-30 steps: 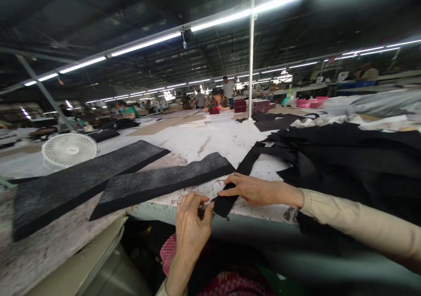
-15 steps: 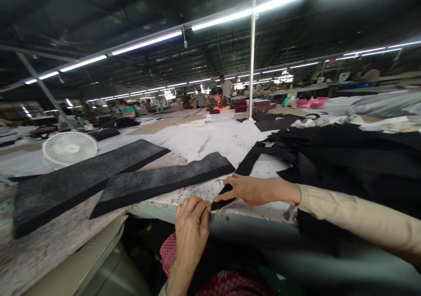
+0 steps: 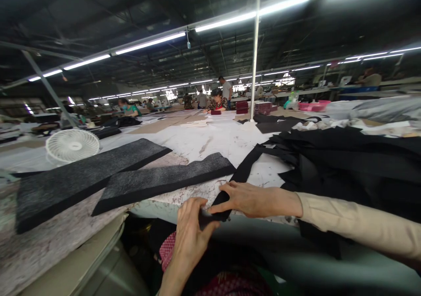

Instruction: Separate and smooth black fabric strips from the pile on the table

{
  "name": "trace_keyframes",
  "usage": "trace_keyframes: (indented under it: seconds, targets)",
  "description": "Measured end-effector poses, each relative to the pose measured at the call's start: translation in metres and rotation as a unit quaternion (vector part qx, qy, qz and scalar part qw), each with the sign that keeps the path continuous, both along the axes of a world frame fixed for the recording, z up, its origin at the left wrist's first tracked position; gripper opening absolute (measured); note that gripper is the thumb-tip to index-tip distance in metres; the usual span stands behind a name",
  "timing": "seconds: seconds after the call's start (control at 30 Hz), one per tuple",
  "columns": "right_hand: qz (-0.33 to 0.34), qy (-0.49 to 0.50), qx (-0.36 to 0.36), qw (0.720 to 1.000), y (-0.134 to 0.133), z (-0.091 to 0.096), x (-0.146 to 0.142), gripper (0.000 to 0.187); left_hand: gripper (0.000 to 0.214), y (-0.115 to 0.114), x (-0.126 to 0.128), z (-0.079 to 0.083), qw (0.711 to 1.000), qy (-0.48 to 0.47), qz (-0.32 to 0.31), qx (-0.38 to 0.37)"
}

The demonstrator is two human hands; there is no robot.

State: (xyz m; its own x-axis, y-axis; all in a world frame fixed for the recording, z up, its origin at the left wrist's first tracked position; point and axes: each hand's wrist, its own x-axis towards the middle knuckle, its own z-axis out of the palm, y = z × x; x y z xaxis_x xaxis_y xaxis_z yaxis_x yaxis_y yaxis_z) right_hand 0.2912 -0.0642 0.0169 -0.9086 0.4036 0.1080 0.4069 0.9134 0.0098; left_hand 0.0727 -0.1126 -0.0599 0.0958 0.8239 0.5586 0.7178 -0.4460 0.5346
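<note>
A black fabric strip [image 3: 247, 166] runs from the dark heap on the right down to the table's near edge. Around its near end is my left hand [image 3: 190, 232], thumb and fingers on either side of the cloth, which looks bent up there. My right hand [image 3: 246, 199] rests on the same strip just behind, with thumb and fingers spread across it. Left of the hands lie two wide grey-black fabric panels, one nearer the middle [image 3: 164, 180] and a longer one [image 3: 82, 177] partly beneath it. The strip's very tip is blurred.
A heap of black fabric [image 3: 355, 169] covers the table's right side. At the left stands a white fan [image 3: 73, 146]. A pale pole [image 3: 255, 55] rises behind the worktable [image 3: 210, 133]. Farther off are maroon stacks [image 3: 241, 107], a pink basin [image 3: 314, 106] and several people.
My left thumb has spread away from its fingers, and the strip's near end now shows between them. My right hand has shifted slightly toward me and left along the strip.
</note>
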Motion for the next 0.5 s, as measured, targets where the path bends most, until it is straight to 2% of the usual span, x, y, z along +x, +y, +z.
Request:
trace_keyframes:
  seconds: [0.1, 0.2, 0.27, 0.33, 0.4, 0.43, 0.5]
  targets:
    - [-0.025, -0.001, 0.025, 0.999, -0.016, 0.002, -0.008, 0.071, 0.037, 0.001, 0.0, -0.011, 0.999, -0.024, 0.006, 0.028]
    - [-0.04, 0.028, 0.026, 0.998, -0.029, 0.002, -0.022, 0.061, 0.046, -0.003, 0.001, -0.021, 0.988, -0.152, 0.012, 0.006]
    - [-0.042, 0.055, 0.013, 0.998, -0.034, 0.001, -0.032, 0.05, 0.058, -0.009, 0.003, -0.025, 0.964, -0.263, -0.014, -0.036]
    - [-0.041, 0.081, -0.016, 0.996, -0.036, 0.002, -0.041, 0.039, 0.062, -0.017, 0.006, -0.026, 0.923, -0.373, -0.054, -0.076]
    - [-0.042, 0.106, -0.044, 0.992, -0.037, 0.004, -0.047, 0.03, 0.054, -0.026, 0.008, -0.024, 0.883, -0.455, -0.077, -0.088]
    - [-0.043, 0.117, -0.054, 0.991, -0.036, 0.004, -0.048, 0.026, 0.046, -0.03, 0.009, -0.022, 0.871, -0.477, -0.079, -0.082]
    - [-0.035, 0.137, -0.064, 0.988, -0.035, 0.002, -0.05, 0.023, 0.027, -0.037, 0.009, -0.017, 0.875, -0.474, -0.075, -0.068]
